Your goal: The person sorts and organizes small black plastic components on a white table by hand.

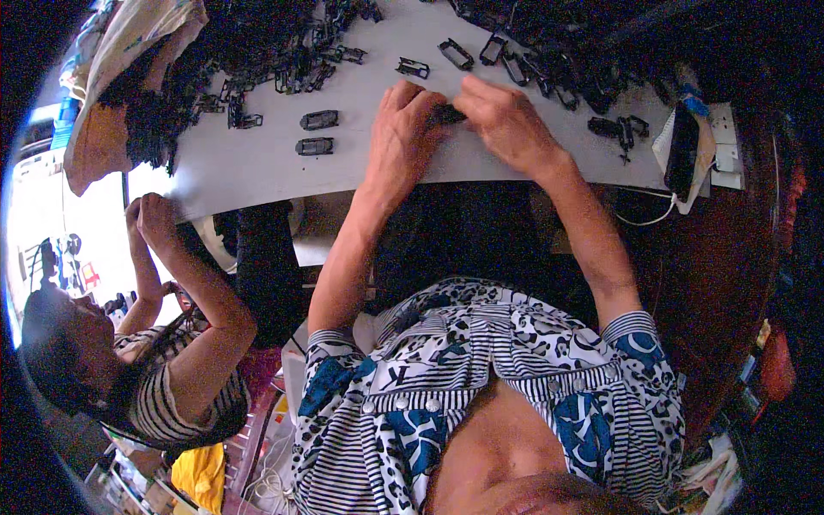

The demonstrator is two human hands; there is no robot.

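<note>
Over the white table point(360, 167), my left hand point(405, 133) and my right hand point(508, 122) meet with bent fingers. Both are closed on a small black plastic part point(447, 114), mostly covered by the fingers. To the left of my left hand lie two oblong black parts, one black piece point(320, 119) just beyond the other black piece point(314, 147). Past my fingertips rest a small open black frame point(413, 67) and a longer oval black frame point(456, 54).
Heaps of black parts cover the far left point(292, 51) and far right point(558, 69) of the table. A few loose black pieces point(620, 129) lie right of my right hand, near a black-and-white device point(683, 150) with a white cable. A co-worker point(184, 360) in striped clothing sits at left.
</note>
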